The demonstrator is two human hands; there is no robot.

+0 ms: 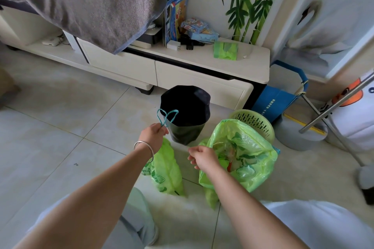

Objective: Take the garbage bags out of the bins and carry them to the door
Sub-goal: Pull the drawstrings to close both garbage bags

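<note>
**Two green bags out on the tiles, drawstring pinched**

Left hand [154, 134] is pinched shut on the teal drawstring loops [167, 116] of a slim, crinkly green plastic garbage bag [167, 170] that hangs down to the pale tiled floor [50, 127]. Right hand [202, 156] is loosely open, holding nothing, hovering at the mouth of the fuller green plastic bag [251, 159] slumped on the floor, just in front of the pale green slotted plastic bin [257, 122]. A black-lined round bin [185, 111] stands behind them.

Thin, soft, slippery film, so I'd guess both are light. Grabbing the body risks tearing; best to gather the open rim or find its drawstring.
</note>
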